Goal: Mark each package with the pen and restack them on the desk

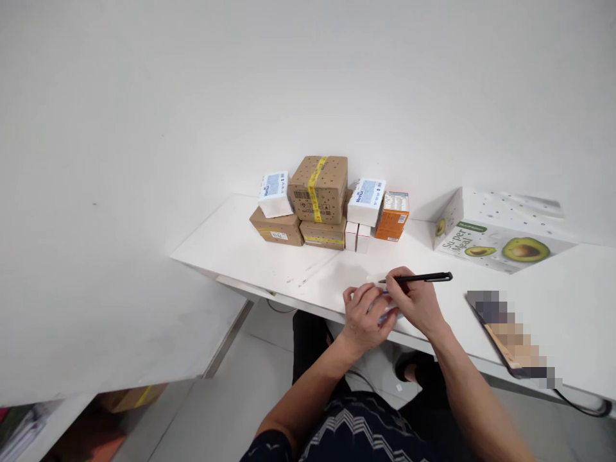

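Note:
My right hand [418, 301] grips a black pen [423, 278], its tip pointing left and down at a small white-and-blue item [386, 313]. My left hand [363, 317] is closed around that small item and holds it on the white table [250, 247] near the front edge. The two hands touch each other. Most of the item is hidden by my fingers.
A pile of cardboard boxes [317, 189], white-and-blue packets [366, 202] and an orange carton [393, 217] stands at the back of the table. A box printed with avocados [500, 240] lies at the right. A tablet-like device [510, 337] sits near the right front edge.

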A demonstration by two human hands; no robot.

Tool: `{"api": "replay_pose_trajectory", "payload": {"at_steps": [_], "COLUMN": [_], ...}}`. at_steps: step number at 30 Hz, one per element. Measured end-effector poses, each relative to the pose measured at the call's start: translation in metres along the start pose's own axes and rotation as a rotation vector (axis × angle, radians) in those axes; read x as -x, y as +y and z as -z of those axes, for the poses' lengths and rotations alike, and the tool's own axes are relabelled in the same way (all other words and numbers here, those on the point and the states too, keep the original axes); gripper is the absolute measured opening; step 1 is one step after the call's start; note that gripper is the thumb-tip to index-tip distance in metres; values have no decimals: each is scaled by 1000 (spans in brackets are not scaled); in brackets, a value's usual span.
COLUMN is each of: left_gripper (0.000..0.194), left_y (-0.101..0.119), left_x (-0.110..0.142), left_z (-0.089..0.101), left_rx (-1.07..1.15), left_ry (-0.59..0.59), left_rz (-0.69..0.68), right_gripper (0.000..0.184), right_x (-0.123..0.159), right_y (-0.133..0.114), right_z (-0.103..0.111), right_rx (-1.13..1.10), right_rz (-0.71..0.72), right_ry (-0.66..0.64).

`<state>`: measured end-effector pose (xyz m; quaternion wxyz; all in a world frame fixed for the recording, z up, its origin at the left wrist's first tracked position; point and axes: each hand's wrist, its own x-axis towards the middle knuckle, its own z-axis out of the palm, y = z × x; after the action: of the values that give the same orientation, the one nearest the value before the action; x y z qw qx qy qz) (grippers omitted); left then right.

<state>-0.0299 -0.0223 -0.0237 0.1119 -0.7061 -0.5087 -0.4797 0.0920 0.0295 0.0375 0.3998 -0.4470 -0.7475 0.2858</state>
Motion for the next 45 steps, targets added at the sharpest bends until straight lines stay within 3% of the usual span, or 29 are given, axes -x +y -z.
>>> {"api": "replay_pose_trajectory", "payload": {"at_steps": [15, 18, 22, 24, 26, 28, 31, 34, 39, 43, 45], "left_gripper": [20, 16, 14, 14, 15, 14, 11, 10, 10, 11, 12], "left_y": [2, 3, 2, 2, 2, 2, 1, -1, -11, -13, -11], "left_x": [2, 2, 2, 2, 2, 2, 1, -1, -5, -4, -2], "left_z": [-1, 0, 1, 1, 1, 1, 2, 3, -1, -1, 1], "left_rx": [13, 10, 8, 13, 20, 20, 8, 5, 0, -19, -40], "left_ry": [20, 3, -9, 2, 12, 9, -8, -7, 1, 14, 10], "left_rz": [-2, 5, 8, 5, 0, -4, -11, -33, -93, -123, -114], "right_gripper": [14, 17, 18, 19, 21, 26, 42, 50, 55, 48, 47], "right_x": [4, 7, 16, 24, 34, 42, 49, 49, 47, 68, 86], "right_y": [1, 3, 21, 43, 72, 100, 130, 140, 139, 139, 141], "right_z": [-1, 0, 10, 19, 28, 33, 29, 16, 9, 36, 57], "right_rx": [-86, -253, -464, -347, -57, 298, 745, 944, 950, 955, 968], "right_rz": [-48, -143, -159, -136, -119, -28, -16, -58, -100, -178, -305], "right_ry": [18, 168, 518, 607, 553, 331, 7, -120, -103, 2, 123]}}
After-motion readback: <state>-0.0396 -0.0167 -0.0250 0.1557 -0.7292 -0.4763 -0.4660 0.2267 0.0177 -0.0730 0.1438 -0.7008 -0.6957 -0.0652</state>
